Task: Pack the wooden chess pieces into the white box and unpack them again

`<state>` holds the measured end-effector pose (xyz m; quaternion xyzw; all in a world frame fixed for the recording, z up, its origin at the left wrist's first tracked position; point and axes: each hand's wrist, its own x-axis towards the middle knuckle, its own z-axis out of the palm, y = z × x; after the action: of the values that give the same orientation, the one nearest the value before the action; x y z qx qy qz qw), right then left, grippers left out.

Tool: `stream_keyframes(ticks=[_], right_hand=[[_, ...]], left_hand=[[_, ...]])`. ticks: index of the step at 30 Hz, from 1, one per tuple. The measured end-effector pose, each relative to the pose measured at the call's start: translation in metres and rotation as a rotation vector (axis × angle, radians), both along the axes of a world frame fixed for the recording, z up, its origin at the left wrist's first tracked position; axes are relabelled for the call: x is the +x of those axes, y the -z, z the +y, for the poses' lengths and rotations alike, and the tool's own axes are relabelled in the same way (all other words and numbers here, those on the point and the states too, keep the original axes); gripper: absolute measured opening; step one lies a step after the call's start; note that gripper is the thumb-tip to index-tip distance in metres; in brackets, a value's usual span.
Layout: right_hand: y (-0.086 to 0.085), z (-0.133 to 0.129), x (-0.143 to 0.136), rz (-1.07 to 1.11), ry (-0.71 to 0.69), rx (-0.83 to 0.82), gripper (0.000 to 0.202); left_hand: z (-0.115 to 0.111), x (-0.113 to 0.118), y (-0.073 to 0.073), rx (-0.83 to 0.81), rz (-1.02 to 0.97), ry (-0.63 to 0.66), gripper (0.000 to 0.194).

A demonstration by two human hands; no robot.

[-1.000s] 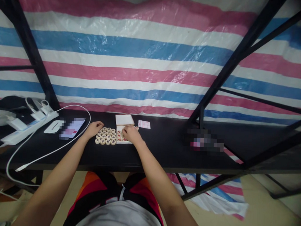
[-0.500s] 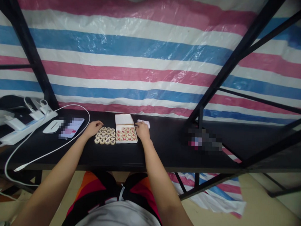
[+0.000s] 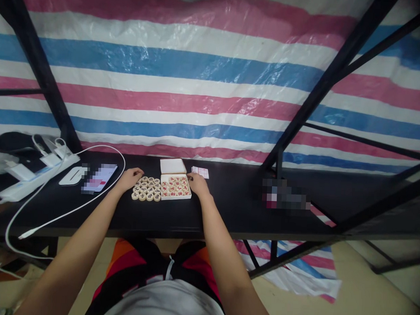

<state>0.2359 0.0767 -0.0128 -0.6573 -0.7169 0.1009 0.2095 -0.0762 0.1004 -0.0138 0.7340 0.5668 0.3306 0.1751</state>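
Note:
Round wooden Chinese chess pieces with black characters (image 3: pixel 147 190) stand in close rows on the black tabletop. Touching them on the right is a white box (image 3: pixel 176 197), its lid folded back, filled with pieces bearing red characters (image 3: pixel 175 187). My left hand (image 3: pixel 130 178) rests at the upper left corner of the black-character pieces, fingers loosely bent and apart, holding nothing visible. At the box's right side lies my right hand (image 3: pixel 198 183), fingers slightly bent with a gap between them, fingertips by the box's upper right corner.
A small printed paper (image 3: pixel 200 172) lies behind my right hand. Left are a phone (image 3: pixel 101 177), a white device (image 3: pixel 71 176), a power strip (image 3: pixel 40 179) and a looping white cable (image 3: pixel 73 212). A blurred-out object (image 3: pixel 286 197) sits right. Black frame posts (image 3: pixel 303 105) flank the tabletop.
My right hand has shifted slightly, its fingers drawn back and down from the paper, showing more of it. The left hand, pieces and box have not visibly moved.

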Motion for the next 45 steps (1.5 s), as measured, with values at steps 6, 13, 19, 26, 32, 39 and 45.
stream_keyframes(ticks=[6, 13, 19, 26, 32, 39, 45], right_hand=[[0.002, 0.001, 0.003, 0.097, 0.051, 0.073, 0.028], [-0.008, -0.004, -0.019, 0.268, -0.096, 0.329, 0.019], [-0.012, -0.003, -0.055, 0.134, -0.424, 0.207, 0.014], [-0.017, -0.005, -0.065, -0.099, -0.422, 0.172, 0.019], [-0.015, -0.007, -0.068, -0.157, -0.378, 0.205, 0.019], [-0.013, -0.005, -0.071, -0.135, -0.370, 0.216, 0.017], [-0.012, -0.005, -0.073, -0.132, -0.372, 0.218, 0.021]], left_hand=[[0.000, 0.000, 0.000, 0.004, -0.003, 0.000, 0.033], [-0.003, 0.003, -0.003, 0.007, -0.002, -0.015, 0.030], [-0.004, 0.003, -0.004, 0.001, 0.028, -0.019, 0.031], [-0.004, 0.005, -0.005, -0.001, 0.024, -0.016, 0.031], [-0.003, 0.004, -0.004, -0.004, 0.026, -0.015, 0.031], [-0.003, 0.003, -0.003, -0.010, 0.012, -0.003, 0.032], [-0.004, 0.005, -0.005, -0.012, 0.013, -0.004, 0.033]])
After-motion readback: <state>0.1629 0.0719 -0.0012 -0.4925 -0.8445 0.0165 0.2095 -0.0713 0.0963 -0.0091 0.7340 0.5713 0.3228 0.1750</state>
